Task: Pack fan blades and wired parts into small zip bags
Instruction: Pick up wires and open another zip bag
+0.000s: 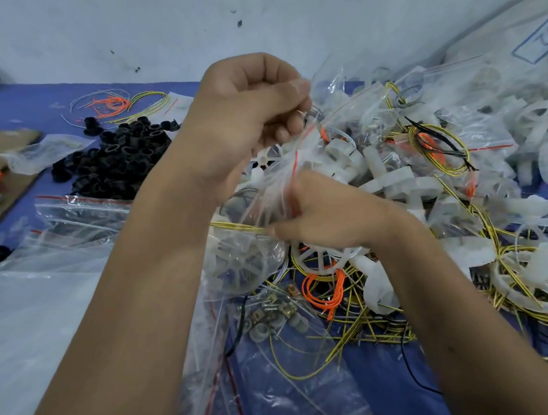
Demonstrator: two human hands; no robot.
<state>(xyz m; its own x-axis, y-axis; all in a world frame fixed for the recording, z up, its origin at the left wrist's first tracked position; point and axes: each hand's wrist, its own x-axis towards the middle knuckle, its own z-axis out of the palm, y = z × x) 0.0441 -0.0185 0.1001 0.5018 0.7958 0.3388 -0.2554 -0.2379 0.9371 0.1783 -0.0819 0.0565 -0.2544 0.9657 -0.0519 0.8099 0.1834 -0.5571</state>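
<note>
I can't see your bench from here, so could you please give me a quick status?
Left hand and right hand both pinching zip bag. Loose wires piled underneath.

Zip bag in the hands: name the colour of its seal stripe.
Red, on the clear zip bag, seen in the head view.

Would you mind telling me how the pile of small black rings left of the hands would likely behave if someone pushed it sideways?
The black rings lie loose and heaped, so a push would probably scatter them rather than move them together. They look round, so some may roll across the blue table. They seem small and light, likely easy to shift.
</note>
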